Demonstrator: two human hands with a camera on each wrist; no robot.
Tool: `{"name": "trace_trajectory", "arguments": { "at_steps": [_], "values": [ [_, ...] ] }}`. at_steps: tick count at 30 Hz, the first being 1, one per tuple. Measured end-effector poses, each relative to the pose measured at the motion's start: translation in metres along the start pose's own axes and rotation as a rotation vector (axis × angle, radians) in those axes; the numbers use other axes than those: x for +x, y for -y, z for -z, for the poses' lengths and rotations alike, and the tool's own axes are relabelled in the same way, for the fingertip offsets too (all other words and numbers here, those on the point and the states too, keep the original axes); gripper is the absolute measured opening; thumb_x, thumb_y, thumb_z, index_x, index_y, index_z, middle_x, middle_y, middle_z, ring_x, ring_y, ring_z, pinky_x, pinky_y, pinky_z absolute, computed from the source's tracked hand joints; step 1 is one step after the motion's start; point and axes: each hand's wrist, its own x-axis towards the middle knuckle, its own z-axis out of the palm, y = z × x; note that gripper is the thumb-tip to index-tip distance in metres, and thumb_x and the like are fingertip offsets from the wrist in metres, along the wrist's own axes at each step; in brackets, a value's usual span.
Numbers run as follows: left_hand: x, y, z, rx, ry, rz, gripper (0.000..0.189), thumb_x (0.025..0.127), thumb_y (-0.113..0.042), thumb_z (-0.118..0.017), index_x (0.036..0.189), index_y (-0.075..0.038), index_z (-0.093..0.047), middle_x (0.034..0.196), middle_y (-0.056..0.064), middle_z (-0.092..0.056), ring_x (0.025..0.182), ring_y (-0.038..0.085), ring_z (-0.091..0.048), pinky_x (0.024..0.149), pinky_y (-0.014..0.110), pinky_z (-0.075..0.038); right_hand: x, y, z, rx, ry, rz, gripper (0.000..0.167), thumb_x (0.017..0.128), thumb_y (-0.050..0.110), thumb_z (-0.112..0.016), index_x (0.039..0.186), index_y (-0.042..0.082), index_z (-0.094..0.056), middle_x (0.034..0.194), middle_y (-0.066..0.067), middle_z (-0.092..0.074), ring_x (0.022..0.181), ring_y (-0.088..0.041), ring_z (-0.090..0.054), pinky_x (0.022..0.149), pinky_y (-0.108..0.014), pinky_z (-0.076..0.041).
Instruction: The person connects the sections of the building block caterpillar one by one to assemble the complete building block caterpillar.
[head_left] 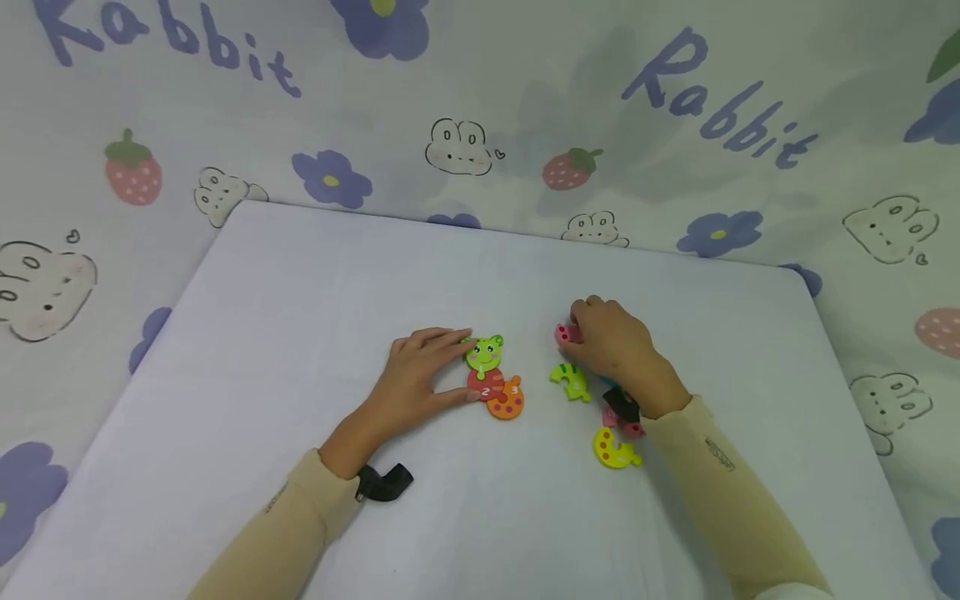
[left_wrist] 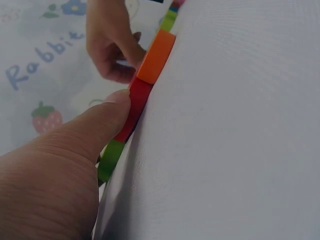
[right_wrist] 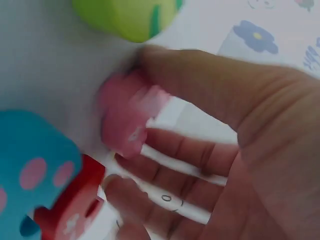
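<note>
Three puzzle pieces lie joined on the white table: a green caterpillar head (head_left: 483,357), a red piece marked 2 (head_left: 482,382) and an orange piece marked 3 (head_left: 507,407). From the left, my left hand (head_left: 416,379) rests against them, its straight thumb touching the red piece and its index finger by the head. To their right, my right hand (head_left: 615,340) pinches a pink puzzle piece (right_wrist: 125,117) with thumb and fingers, partly hidden in the head view. Just below that hand lies a light-green striped piece (head_left: 573,382).
A yellow dotted piece (head_left: 611,450) lies near the right forearm. Under the right wrist, a blue dotted piece (right_wrist: 37,155) and a red piece (right_wrist: 75,202) are partly covered. Black straps (head_left: 386,482) hang at the wrists. A rabbit-print cloth (head_left: 510,92) rises behind the table.
</note>
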Motion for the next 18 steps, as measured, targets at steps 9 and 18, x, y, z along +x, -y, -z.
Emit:
{"name": "trace_trajectory", "arguments": {
  "at_steps": [9,18],
  "values": [
    [-0.001,0.0,0.001,0.013,-0.006,-0.017,0.078,0.086,-0.055,-0.083,0.152,-0.023,-0.057,0.159,-0.007,-0.05,0.144,0.021,-0.039,0.106,0.05,-0.03,-0.012,0.001,-0.008,-0.006,-0.019,0.053,0.07,0.091,0.042,-0.081,0.144,0.003,-0.058,0.136,-0.018,-0.059,0.119,-0.036,-0.054,0.098,-0.055,-0.053],
    [-0.003,0.0,-0.002,0.01,-0.015,-0.014,0.078,0.087,-0.055,-0.082,0.153,-0.023,-0.057,0.159,-0.007,-0.049,0.144,0.021,-0.038,0.105,0.05,-0.031,-0.01,0.008,-0.01,0.023,-0.019,0.022,0.06,0.092,0.038,-0.081,0.14,0.007,-0.062,0.124,-0.015,-0.061,0.096,-0.032,-0.063,0.088,-0.05,-0.057]
  ]
}}
